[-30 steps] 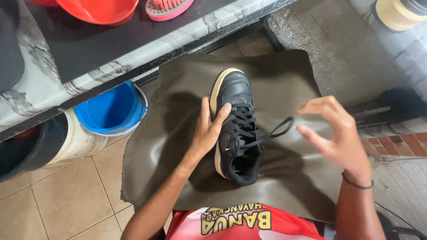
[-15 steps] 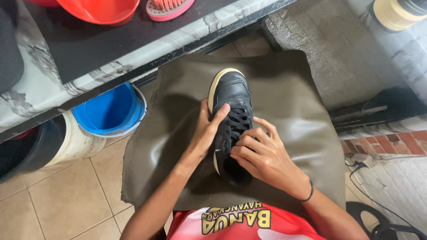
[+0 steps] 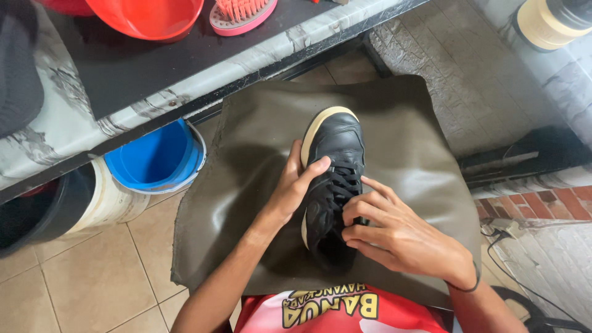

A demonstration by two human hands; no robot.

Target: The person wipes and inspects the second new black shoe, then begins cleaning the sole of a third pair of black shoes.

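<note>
A black leather shoe (image 3: 336,142) with a cream sole lies toe-away on a dark olive sheet (image 3: 259,135) spread over my lap. My left hand (image 3: 295,185) clasps the shoe's left side, thumb over the laces. My right hand (image 3: 394,234) rests on the shoe's lace area near the opening, fingertips pinched on the black laces (image 3: 342,182). A thin dark band circles my right wrist.
A marble-patterned bench edge (image 3: 185,92) runs across the top, carrying a red basin (image 3: 148,15) and a pink brush (image 3: 240,12). Under it stand a blue bucket (image 3: 157,157) and a white-and-black bucket (image 3: 68,200). Tiled floor at left, brick paving at right, a cream container (image 3: 552,21) at the top right.
My right hand, raised off to the right with a lace pulled out a second ago, has come down onto the shoe's laces. The left hand stays on the shoe.
</note>
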